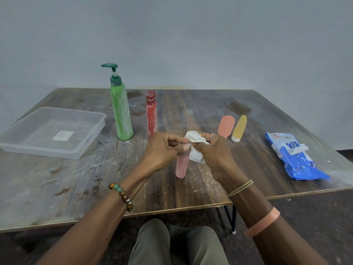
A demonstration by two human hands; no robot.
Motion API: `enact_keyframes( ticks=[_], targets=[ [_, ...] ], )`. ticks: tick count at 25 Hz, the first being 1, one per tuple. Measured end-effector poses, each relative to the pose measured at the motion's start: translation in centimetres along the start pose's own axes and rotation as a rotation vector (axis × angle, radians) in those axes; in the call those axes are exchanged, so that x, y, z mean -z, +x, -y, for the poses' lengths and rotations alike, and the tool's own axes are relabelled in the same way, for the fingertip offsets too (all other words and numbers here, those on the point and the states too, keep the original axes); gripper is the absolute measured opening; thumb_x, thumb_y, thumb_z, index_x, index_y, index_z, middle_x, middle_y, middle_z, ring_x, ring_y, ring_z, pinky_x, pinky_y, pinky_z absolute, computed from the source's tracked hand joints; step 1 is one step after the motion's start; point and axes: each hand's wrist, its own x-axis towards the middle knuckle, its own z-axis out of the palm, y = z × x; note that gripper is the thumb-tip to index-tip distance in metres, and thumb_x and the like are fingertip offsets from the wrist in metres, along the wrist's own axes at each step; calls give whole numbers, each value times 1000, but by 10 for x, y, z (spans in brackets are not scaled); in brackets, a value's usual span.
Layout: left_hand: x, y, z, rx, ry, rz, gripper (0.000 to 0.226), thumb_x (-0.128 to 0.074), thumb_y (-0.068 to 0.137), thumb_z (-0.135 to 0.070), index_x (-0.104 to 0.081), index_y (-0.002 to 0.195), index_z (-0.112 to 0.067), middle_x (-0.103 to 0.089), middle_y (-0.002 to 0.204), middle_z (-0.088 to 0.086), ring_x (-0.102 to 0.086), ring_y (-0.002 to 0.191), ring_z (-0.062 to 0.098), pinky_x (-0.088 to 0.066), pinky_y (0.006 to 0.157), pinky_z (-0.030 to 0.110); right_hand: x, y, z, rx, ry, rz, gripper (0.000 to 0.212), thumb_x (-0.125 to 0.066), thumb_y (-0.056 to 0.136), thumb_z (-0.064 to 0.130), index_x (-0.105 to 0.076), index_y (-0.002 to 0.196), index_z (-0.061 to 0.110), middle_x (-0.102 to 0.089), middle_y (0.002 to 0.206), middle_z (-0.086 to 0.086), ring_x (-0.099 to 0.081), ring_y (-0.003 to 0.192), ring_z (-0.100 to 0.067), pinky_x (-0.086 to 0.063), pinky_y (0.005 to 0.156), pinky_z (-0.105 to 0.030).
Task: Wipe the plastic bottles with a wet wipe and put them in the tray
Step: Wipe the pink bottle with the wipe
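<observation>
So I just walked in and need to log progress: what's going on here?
A person grips a pink bottle in the left hand and presses a wet wipe against its top with the right hand. No bottle is in the clear tray yet. A green pump bottle, a red bottle, a peach tube and a yellow tube stand on the table, and the wipes pack lies to the right.

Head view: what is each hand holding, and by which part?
Left hand grips the pink bottle at its top end. Right hand pinches the crumpled wet wipe around its middle, against the bottle's top.
</observation>
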Motion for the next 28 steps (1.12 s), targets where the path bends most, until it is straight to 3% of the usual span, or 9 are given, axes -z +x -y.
enact_keyframes(
  ticks=[3,9,13,17,22,25,28],
  targets=[
    [-1,-1,-1,-14,15,-70,21,-90,67,-29,-80,84,-21,-76,79,-8,-72,76,11,-61,73,33,-3,-5,4,27,-28,25,11,-67,86,5,-74,94,10,-75,86,-7,-67,72,-13,-52,58,-24],
    [4,2,0,28,-8,-45,18,-82,80,-13,-80,97,-16,-78,94,-4,-73,88,6,-60,85,35,-6,-4,3,43,-5,18,13,-64,90,5,-71,86,15,-73,93,-15,-67,78,-20,-53,67,-34],
    [4,-4,3,14,-18,-46,25,-88,71,-29,-80,93,-20,-76,81,-6,-71,74,6,-60,75,28,-8,-3,1,28,16,24,8,-67,87,4,-73,89,7,-73,93,-19,-68,80,-25,-55,69,-38],
    [5,0,0,3,116,-155,19,-88,71,-26,-80,88,-23,-76,82,-8,-71,77,6,-60,73,25,-12,-1,5,9,57,59,14,-65,88,1,-72,84,12,-73,86,-15,-65,72,-19,-50,59,-29],
    [14,-2,1,-11,104,-107,15,-81,81,-17,-79,95,-22,-76,89,-11,-71,84,-1,-59,84,29,-17,0,4,-46,114,44,15,-62,90,-2,-70,90,11,-71,84,-7,-65,73,-16,-51,62,-30],
    [16,-6,2,1,84,-112,21,-90,69,-28,-78,85,-23,-75,80,-10,-70,78,8,-60,74,30,-22,-1,5,-59,131,67,14,-64,88,-3,-70,97,5,-74,86,-10,-67,73,-18,-52,56,-25],
    [17,-7,1,-32,148,-170,17,-90,69,-22,-78,81,-22,-75,78,-9,-71,74,8,-60,74,33,-29,-1,6,-68,114,63,15,-66,86,-2,-71,99,5,-75,91,-13,-70,77,-21,-54,60,-29]
  ],
)
